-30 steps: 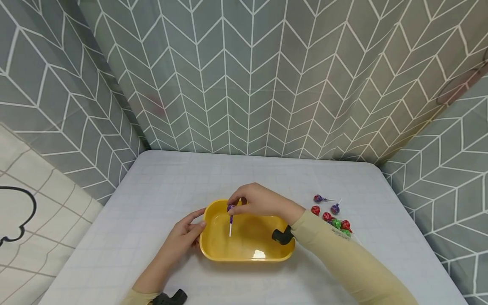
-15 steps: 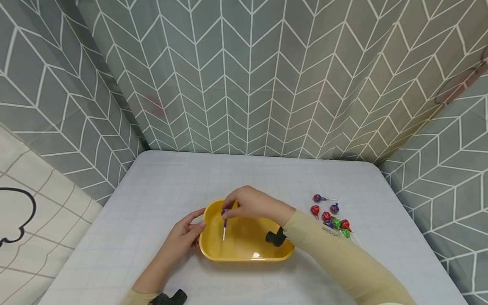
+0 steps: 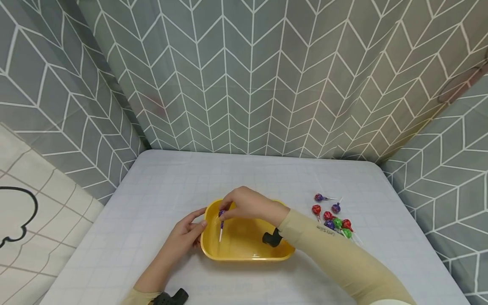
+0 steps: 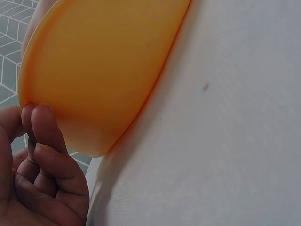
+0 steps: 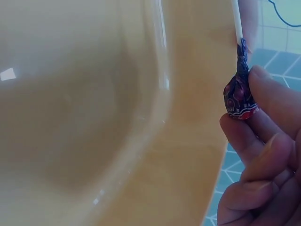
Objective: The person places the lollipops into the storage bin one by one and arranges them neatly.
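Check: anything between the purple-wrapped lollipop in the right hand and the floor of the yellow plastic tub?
Nothing visible. The right hand pinches the purple-wrapped lollipop by its head, stick hanging into the yellow plastic tub, whose floor below looks bare. The left hand touches only the tub's outer left rim.

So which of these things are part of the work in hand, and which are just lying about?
In hand:
purple lollipop, pinched by right hand
yellow tray, touched by left hand
loose lollipops

Lying about:
white table
grey patterned curtain
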Demonstrator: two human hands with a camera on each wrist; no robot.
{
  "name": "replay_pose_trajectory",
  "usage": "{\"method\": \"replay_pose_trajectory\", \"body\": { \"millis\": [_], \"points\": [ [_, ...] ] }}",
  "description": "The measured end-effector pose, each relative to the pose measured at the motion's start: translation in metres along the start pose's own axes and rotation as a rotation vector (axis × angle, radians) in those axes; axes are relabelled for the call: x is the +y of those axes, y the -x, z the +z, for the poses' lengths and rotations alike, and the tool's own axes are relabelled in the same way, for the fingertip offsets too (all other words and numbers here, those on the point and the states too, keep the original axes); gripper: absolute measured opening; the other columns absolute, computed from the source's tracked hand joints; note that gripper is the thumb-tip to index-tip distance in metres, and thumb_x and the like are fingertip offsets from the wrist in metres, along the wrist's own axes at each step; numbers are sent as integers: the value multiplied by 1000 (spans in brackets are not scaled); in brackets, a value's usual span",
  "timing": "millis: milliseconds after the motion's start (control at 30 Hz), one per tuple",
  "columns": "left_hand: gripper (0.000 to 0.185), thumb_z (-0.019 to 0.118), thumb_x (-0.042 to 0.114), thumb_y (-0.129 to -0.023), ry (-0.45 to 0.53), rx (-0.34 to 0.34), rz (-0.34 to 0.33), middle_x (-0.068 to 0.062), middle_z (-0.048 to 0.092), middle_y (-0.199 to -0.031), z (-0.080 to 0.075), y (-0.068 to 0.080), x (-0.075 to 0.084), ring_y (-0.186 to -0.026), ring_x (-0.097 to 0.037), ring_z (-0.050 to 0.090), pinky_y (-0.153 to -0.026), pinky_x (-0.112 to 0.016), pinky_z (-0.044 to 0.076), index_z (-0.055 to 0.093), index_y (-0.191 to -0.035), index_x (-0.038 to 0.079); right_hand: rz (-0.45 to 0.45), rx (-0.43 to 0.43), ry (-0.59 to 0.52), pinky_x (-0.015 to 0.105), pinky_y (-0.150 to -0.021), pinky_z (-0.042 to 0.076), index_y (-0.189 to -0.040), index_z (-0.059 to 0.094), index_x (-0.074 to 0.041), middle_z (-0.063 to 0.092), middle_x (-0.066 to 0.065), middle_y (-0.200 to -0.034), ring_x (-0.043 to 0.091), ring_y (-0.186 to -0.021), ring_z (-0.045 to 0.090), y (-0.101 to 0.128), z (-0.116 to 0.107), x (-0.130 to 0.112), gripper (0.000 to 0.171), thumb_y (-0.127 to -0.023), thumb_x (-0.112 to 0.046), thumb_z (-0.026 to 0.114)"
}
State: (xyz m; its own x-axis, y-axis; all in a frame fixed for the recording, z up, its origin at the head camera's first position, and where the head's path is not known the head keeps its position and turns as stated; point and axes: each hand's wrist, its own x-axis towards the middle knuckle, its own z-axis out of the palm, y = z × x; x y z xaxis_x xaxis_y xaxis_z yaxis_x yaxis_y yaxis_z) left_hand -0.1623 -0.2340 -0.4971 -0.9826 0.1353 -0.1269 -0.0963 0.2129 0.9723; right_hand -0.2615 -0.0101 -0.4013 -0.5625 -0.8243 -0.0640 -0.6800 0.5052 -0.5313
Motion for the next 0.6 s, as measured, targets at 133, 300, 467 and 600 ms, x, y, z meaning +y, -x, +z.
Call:
{"method": "replay_pose_trajectory", "body": {
  "millis": [133,300,467,600],
  "points": [
    [53,60,45,-97,7,-1,6,-14,66,-78,-1,-1,0,-60,-22,56,-56,-30,51,45,-145,26,16,-28,21,19,-79,47,-96,78,-21,65,-21,-81,-1,-81,59,-3,8,0,16,-87,-34,77],
    [54,59,40,-99,13,-16,10,-15,66,-79,-1,-2,0,-60,-21,55,-56,-29,49,43,-147,21,35,-51,52,18,-77,47,-96,78,-23,65,-22,-80,-2,-79,58,-6,15,0,13,-88,-33,76],
    [51,56,32,-102,12,-20,5,-16,65,-79,-1,-1,-1,-59,-20,55,-56,-28,49,40,-148,16,30,-56,68,17,-78,47,-96,78,-21,66,-21,-81,-2,-79,58,-9,18,-3,14,-88,-33,76],
    [49,57,32,-102,10,-12,5,-14,65,-77,0,-1,-1,-59,-21,55,-56,-28,49,43,-147,19,35,-63,66,17,-79,47,-98,78,-20,67,-20,-83,-2,-80,58,-12,20,-6,16,-88,-33,76]
  ]
}}
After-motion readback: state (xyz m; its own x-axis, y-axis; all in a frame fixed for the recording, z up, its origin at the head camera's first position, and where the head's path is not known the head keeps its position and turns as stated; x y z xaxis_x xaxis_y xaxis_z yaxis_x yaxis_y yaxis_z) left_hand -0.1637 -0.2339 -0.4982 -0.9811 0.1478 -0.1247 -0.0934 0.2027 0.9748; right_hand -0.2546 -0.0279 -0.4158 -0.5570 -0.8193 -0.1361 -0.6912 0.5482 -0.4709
